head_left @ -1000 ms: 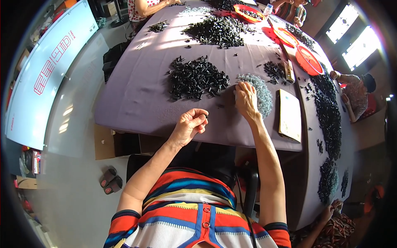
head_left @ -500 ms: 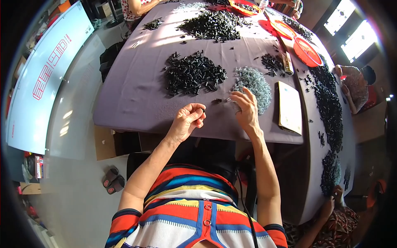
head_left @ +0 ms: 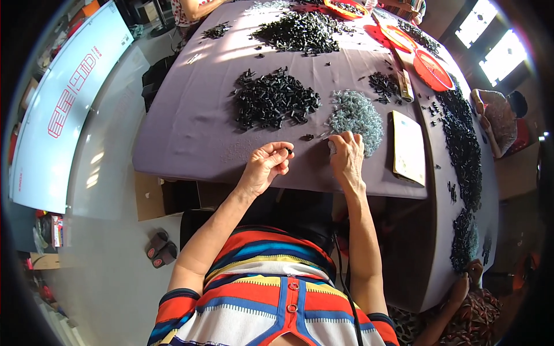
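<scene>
Between thumb and forefinger, my left hand [head_left: 262,168] pinches a small black plastic piece [head_left: 289,151] just above the table's near edge. My right hand [head_left: 348,157] is at the near left side of a heap of small clear plastic pieces [head_left: 359,118]. Its fingers are curled down together, and the back of the hand hides what is in the fingertips. A heap of short black plastic pieces [head_left: 276,101] lies beyond my left hand. One loose black piece [head_left: 309,137] sits between the two heaps.
The table [head_left: 190,135] has a grey-purple cloth. A pale flat box [head_left: 407,147] lies right of the clear heap. Red baskets [head_left: 433,70] and more black heaps [head_left: 297,32] are farther off. Other people sit at the far and right sides. Slippers [head_left: 161,248] are on the floor.
My right hand has closed its spread fingers and moved down against the edge of the clear heap. My left hand keeps its pinch on the black piece. The whole view has shifted slightly.
</scene>
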### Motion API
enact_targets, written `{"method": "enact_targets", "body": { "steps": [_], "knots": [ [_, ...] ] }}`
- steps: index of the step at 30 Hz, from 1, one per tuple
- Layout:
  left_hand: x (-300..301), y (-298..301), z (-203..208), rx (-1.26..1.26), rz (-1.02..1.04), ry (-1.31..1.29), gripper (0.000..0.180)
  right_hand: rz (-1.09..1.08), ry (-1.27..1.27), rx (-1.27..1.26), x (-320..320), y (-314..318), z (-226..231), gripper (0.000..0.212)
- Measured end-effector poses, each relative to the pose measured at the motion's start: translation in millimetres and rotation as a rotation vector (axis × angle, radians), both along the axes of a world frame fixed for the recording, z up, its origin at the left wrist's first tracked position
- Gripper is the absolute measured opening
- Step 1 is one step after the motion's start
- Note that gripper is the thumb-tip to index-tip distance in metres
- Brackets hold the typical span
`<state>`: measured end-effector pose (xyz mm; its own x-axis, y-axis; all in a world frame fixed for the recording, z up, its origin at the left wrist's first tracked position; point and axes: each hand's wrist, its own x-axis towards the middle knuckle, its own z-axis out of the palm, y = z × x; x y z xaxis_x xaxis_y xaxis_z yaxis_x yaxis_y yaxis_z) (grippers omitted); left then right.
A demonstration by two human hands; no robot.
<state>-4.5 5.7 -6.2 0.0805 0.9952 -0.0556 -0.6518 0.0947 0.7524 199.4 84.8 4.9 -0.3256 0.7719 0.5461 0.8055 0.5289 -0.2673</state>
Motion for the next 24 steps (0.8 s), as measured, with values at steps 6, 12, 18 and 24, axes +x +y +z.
{"method": "enact_targets", "body": {
  "steps": [6,12,18,24],
  "knots": [
    [2,1,2,0.018,-0.002,0.008,0.016,-0.034,-0.125,-0.02,-4,0,-5,0.011],
    [6,-2,5,0.044,0.038,0.105,0.013,0.117,-0.089,-0.029,-5,0,-7,0.01],
    [19,-5,5,0.099,0.128,0.354,0.013,0.202,-0.002,-0.076,1,1,-4,0.015],
    [25,-9,8,0.091,0.251,0.397,0.016,0.211,0.287,-0.115,-3,-6,9,0.031]
  ]
}}
